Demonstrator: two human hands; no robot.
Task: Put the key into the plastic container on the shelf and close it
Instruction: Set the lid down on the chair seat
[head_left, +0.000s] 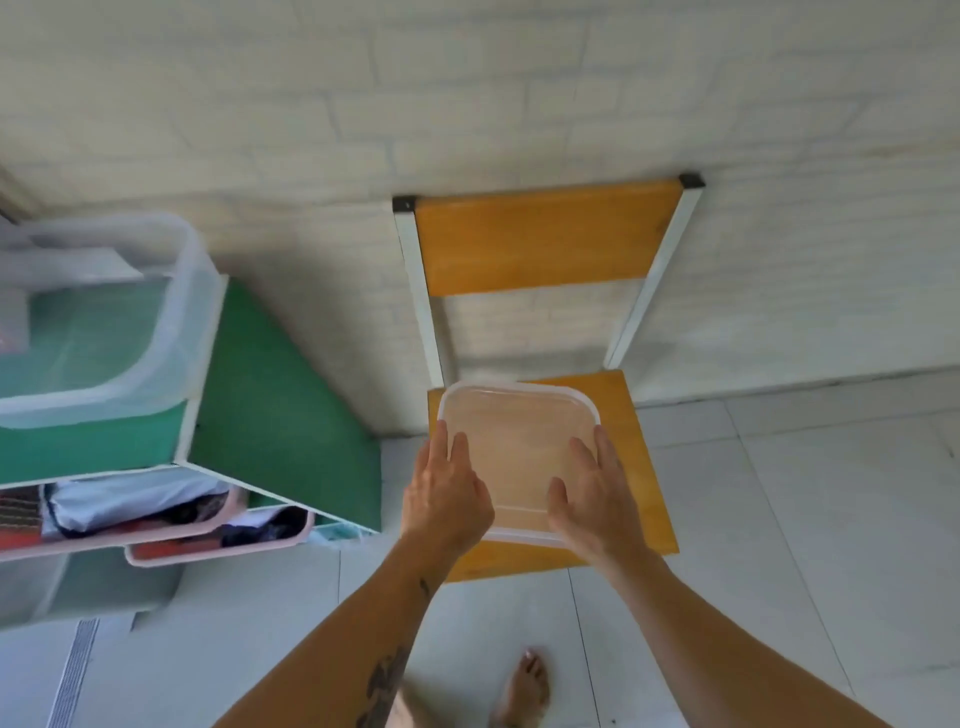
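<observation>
A clear square plastic container (514, 441) with its lid on lies on the seat of an orange chair (636, 467). My left hand (447, 493) rests on the container's left side, fingers spread flat over the lid. On the right side my right hand (592, 493) presses the lid in the same way. No key is visible; I cannot tell whether one lies inside.
A green shelf unit (270, 405) stands to the left, carrying a large clear open tub (171, 332) on top and pink bins with clothes (218, 540) below. The chair backs against a white brick wall. My bare foot (524, 686) stands on pale floor tiles.
</observation>
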